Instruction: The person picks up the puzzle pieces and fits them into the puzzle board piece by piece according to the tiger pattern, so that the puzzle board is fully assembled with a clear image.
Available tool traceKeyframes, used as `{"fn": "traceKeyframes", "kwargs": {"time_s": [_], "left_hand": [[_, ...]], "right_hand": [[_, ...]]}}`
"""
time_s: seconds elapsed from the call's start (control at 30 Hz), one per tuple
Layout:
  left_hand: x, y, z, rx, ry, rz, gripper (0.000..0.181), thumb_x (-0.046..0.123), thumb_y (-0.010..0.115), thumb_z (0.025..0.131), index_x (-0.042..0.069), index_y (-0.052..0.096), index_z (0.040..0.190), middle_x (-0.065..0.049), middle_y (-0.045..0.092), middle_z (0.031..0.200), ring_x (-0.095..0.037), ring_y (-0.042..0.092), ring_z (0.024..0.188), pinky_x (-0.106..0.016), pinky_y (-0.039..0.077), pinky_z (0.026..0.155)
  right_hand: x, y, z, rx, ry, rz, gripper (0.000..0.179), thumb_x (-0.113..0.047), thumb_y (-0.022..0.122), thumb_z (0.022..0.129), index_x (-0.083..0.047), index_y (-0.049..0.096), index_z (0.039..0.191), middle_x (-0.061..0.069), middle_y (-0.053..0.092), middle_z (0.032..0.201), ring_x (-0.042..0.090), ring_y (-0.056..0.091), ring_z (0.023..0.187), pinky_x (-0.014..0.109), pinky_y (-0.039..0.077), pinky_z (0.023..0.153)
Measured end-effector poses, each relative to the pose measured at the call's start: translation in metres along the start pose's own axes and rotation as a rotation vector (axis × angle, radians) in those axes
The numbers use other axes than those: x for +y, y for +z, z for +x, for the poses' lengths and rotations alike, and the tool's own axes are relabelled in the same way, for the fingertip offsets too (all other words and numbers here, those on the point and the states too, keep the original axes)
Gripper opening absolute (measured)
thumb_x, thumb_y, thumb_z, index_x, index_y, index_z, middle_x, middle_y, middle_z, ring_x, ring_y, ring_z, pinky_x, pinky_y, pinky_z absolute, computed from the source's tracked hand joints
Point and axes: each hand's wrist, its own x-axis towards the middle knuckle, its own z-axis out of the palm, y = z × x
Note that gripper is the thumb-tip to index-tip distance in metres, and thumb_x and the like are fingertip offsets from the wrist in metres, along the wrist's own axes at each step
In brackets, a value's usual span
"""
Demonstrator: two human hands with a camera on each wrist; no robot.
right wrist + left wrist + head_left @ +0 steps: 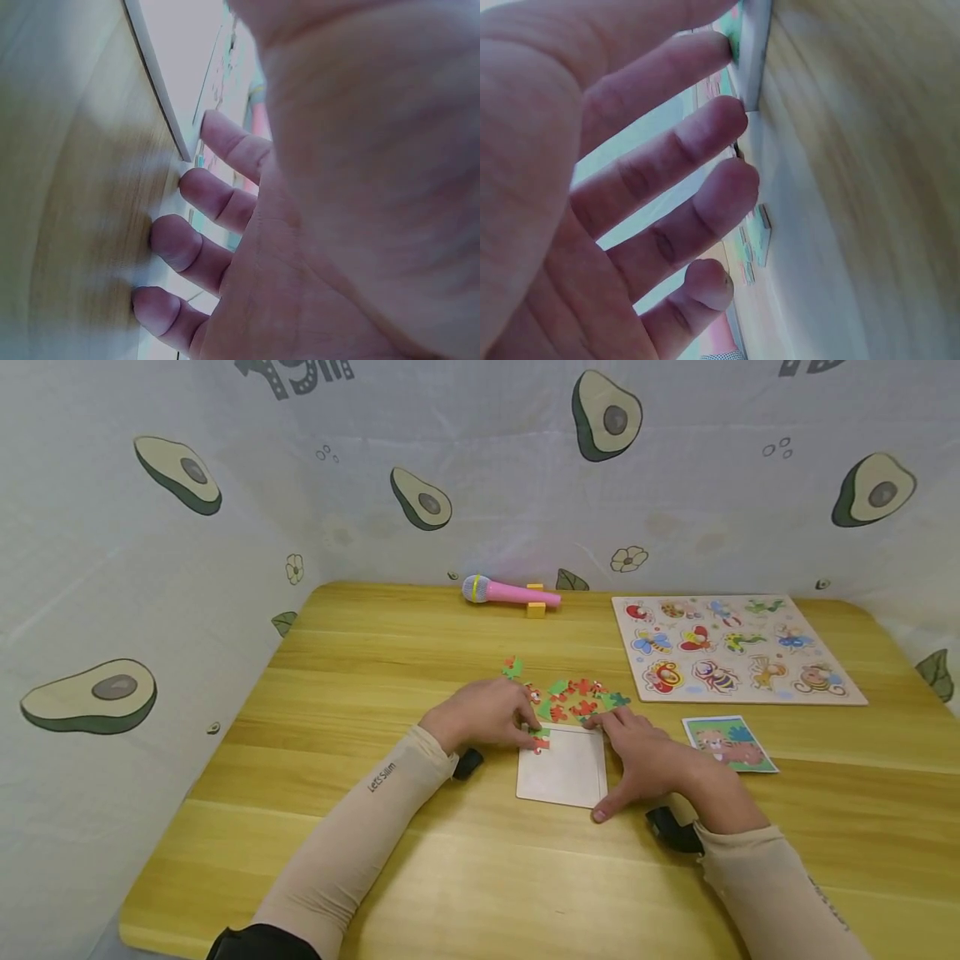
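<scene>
A small white square puzzle board (562,772) lies flat on the table between the two hands. Thumb and index finger of my left hand (491,714) pinch a green-and-red jigsaw piece (542,739) at the board's far left corner; its other fingers stretch past the edge in the left wrist view. Spread along the right side of the board is my right hand (648,756), thumb by the near corner and fingertips (215,124) by the far corner. Several loose red and green jigsaw pieces (583,687) lie scattered just beyond the board.
To the right of the right hand lies a picture card (738,752). A large insect puzzle board (825,677) rests at the back right. At the back edge, a pink toy microphone (517,594) lies on a yellow stand (536,610). A printed cloth hangs behind the table.
</scene>
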Motion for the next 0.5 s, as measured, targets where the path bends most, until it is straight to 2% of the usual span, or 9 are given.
{"fn": "traceKeyframes", "kwargs": {"time_s": [0.2, 0.27, 0.5], "left_hand": [[-0.006, -0.002, -0.002, 0.010, 0.019, -0.052, 0.029, 0.037, 0.079, 0.089, 0.019, 0.079, 0.111, 0.013, 0.066, 0.094, -0.003, 0.059, 0.083, -0.023, 0.048, 0.076], [-0.009, -0.003, -0.003, 0.018, 0.006, -0.088, 0.029, 0.036, 0.077, 0.091, 0.018, 0.077, 0.114, 0.012, 0.066, 0.095, -0.004, 0.059, 0.085, -0.023, 0.048, 0.078], [-0.024, -0.008, -0.001, 0.126, -0.050, -0.238, 0.020, 0.030, 0.070, 0.097, 0.019, 0.077, 0.111, 0.009, 0.066, 0.097, -0.011, 0.058, 0.081, -0.027, 0.049, 0.071]], "right_hand": [[-0.001, 0.001, 0.000, 0.013, -0.005, 0.018, 0.117, -0.067, 0.090, 0.055, -0.002, 0.040, 0.139, 0.023, 0.039, 0.131, 0.047, 0.040, 0.123, 0.067, 0.035, 0.101], [-0.002, 0.002, 0.000, 0.008, 0.007, 0.020, 0.118, -0.067, 0.090, 0.055, -0.002, 0.040, 0.139, 0.023, 0.039, 0.131, 0.046, 0.040, 0.122, 0.067, 0.035, 0.101], [-0.002, 0.002, 0.000, 0.015, 0.017, 0.015, 0.119, -0.067, 0.090, 0.054, -0.001, 0.040, 0.139, 0.023, 0.038, 0.131, 0.045, 0.040, 0.121, 0.067, 0.034, 0.102]]}}
